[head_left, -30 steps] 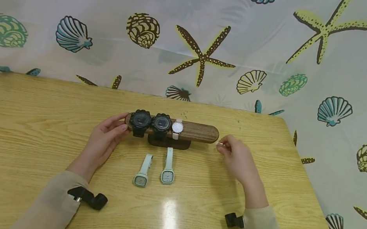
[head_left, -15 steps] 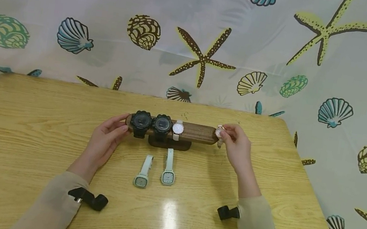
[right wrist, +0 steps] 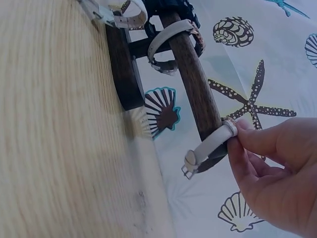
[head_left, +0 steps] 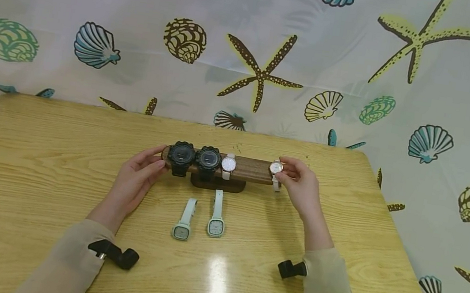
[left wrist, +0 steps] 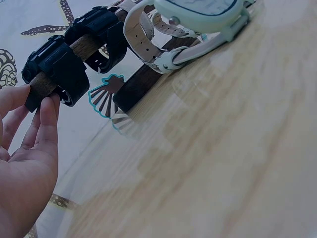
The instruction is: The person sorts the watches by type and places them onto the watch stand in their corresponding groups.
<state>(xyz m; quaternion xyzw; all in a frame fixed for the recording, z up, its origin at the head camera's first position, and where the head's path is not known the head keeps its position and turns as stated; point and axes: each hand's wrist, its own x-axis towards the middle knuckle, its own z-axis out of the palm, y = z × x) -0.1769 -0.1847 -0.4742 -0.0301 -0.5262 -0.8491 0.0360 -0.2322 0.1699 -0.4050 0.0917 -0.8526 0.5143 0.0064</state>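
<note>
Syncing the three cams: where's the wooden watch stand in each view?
Head: centre, wooden watch stand lying across between the hands.
Left wrist: upper left, wooden watch stand slanting up from the left hand, partly hidden by watches.
Right wrist: upper middle, wooden watch stand slanting down from the top toward the right hand.
Shared landmark: brown shell print behind the stand.

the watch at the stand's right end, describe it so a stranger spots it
On the table is a dark wooden stand. At its right end, past bare wood, is a round pale-strapped watch. Unlike its lookalike neighbour, it is pinched by the right hand.
</note>
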